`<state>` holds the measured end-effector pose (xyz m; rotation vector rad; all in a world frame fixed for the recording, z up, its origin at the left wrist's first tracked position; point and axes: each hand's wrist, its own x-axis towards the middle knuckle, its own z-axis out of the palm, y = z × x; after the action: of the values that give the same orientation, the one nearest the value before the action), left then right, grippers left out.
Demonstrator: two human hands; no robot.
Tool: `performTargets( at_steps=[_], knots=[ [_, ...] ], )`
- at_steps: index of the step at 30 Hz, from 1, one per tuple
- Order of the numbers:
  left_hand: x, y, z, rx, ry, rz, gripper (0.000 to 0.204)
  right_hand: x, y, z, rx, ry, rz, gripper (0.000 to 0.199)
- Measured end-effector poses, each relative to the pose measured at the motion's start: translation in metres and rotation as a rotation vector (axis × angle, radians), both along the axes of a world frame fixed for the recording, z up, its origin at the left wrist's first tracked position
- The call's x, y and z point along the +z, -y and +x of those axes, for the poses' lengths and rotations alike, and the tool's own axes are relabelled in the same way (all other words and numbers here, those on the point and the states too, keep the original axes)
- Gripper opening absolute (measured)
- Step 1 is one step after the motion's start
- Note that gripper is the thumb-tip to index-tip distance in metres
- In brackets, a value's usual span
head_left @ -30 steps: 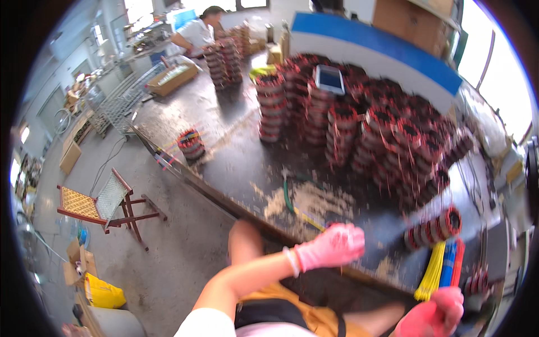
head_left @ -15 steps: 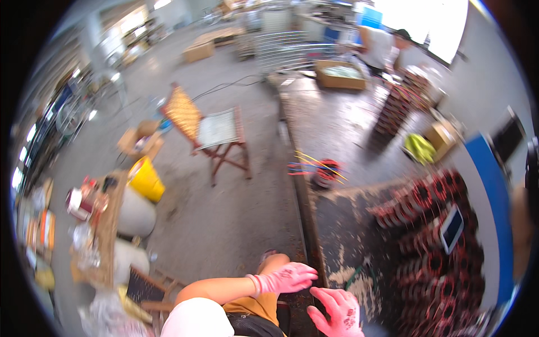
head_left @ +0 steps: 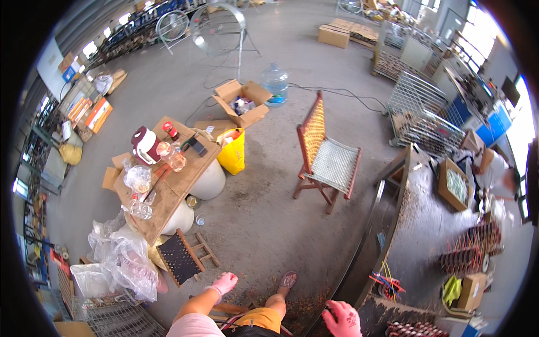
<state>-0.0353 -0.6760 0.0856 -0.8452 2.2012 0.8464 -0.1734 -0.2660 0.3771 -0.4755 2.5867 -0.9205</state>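
Nearby, an open cardboard box [head_left: 242, 102] with small things inside was seen on the floor, with a big water bottle [head_left: 275, 84] beside it and a yellow bag [head_left: 233, 151] close by. A wooden chair [head_left: 325, 151] was stood between them and the dark surface [head_left: 393, 224]. The right hand [head_left: 342, 319], in a pink glove, was laid on the surface edge, fingers spread. The left hand [head_left: 224, 282] was held loose over the floor, holding nothing.
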Motion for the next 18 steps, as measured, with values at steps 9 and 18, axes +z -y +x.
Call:
performTargets(
  at_steps=[9, 18],
  knots=[
    [0.041, 0.003, 0.014, 0.581, -0.072, 0.613, 0.033, 0.016, 0.149, -0.194, 0.400, -0.107, 0.094, 0.048],
    [0.050, 0.029, 0.060, 1.055, -0.209, 0.399, 0.025, -0.074, 0.453, -0.315, 0.659, 0.189, 0.149, 0.090]
  ],
)
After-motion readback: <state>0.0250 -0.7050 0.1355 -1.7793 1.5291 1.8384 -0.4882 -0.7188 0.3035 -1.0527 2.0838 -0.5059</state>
